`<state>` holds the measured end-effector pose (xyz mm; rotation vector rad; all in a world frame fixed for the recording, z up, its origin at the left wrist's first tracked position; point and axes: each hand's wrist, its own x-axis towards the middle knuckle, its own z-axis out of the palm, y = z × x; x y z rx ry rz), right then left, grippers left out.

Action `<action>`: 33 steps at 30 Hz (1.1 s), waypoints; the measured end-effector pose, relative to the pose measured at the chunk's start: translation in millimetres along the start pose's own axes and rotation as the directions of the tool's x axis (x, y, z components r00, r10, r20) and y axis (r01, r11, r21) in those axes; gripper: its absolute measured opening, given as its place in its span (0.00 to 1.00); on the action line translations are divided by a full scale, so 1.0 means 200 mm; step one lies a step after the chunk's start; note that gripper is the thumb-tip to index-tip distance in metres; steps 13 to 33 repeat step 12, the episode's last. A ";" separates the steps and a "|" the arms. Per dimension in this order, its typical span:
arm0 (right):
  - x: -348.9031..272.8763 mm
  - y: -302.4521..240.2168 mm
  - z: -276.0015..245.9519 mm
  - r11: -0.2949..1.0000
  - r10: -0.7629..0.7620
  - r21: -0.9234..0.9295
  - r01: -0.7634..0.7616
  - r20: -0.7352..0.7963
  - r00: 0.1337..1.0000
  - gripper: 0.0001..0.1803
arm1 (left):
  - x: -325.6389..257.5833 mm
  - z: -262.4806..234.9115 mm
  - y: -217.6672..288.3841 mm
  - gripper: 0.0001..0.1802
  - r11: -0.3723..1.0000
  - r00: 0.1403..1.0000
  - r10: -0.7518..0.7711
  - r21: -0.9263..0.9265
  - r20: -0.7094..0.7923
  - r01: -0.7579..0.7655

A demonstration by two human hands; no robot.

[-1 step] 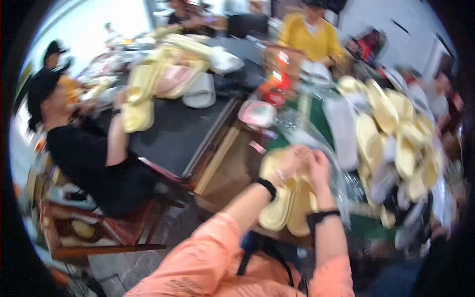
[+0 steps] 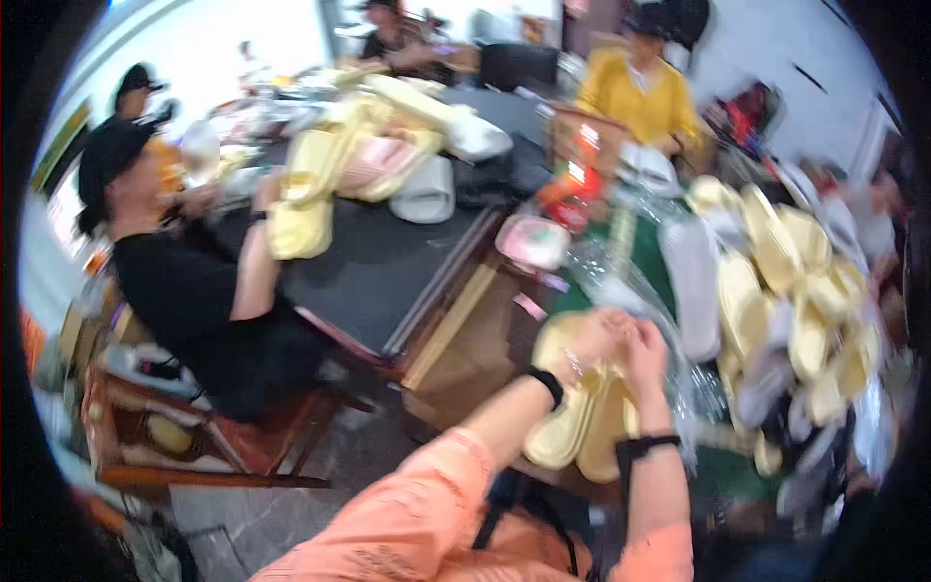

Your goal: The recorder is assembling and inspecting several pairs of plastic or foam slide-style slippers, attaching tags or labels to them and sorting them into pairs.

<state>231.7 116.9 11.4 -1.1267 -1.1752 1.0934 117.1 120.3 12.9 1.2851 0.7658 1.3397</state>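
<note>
My left hand and my right hand meet over a pair of pale yellow slippers at the near edge of the work surface. Fingers of both hands are drawn together in a pinch; whatever lies between them is too small and blurred to make out. The left slipper and the right slipper lie side by side, partly covered by my hands and wrists. Clear plastic wrap lies just beyond my fingers.
A heap of yellow and white slippers rises on the right. A pink-and-white tub and a red bottle stand ahead. More slippers lie on the black table. A co-worker in black sits left; another in yellow faces me.
The whole view has swung slightly, so the scene sits farther right in the picture. My hands stay together above the slippers, with no clear change in their hold.
</note>
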 end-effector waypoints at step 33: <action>-0.01 0.05 -0.04 0.994 0.047 0.100 -0.049 0.023 0.999 0.03 | 0.02 0.02 -0.04 0.07 0.966 0.986 -0.128 0.211 -0.108 0.149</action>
